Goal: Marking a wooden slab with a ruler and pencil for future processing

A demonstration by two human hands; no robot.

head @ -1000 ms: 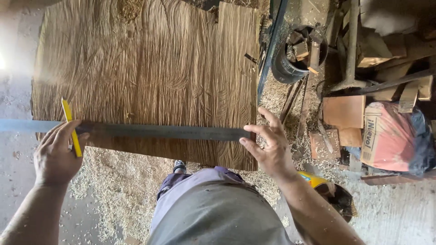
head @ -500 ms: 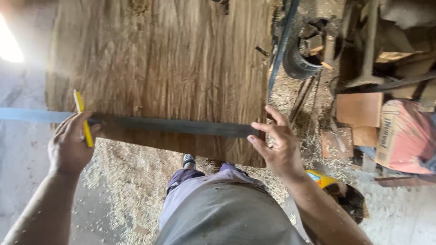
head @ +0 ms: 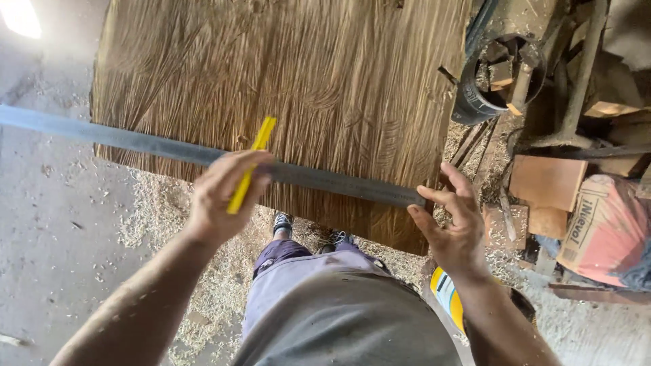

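A wide rough-sawn wooden slab (head: 305, 74) lies in front of me, its grain running away from me. A long dark metal straightedge (head: 135, 144) lies across its near part, sticking out past the left edge. My left hand (head: 220, 193) rests on the straightedge near its middle and holds a yellow pencil (head: 251, 165) pointing up and to the right. My right hand (head: 451, 227) pinches the straightedge's right end at the slab's right edge.
Sawdust and shavings cover the concrete floor (head: 47, 224). To the right stand a dark bucket (head: 488, 81) with wood offcuts, stacked wood blocks (head: 546, 179), an orange sack (head: 603, 230) and a yellow container (head: 449, 298) by my right leg.
My left hand has slid right along the straightedge from the slab's left edge to near its middle, with the pencil. The view has shifted, and my right hand stays on the right end.
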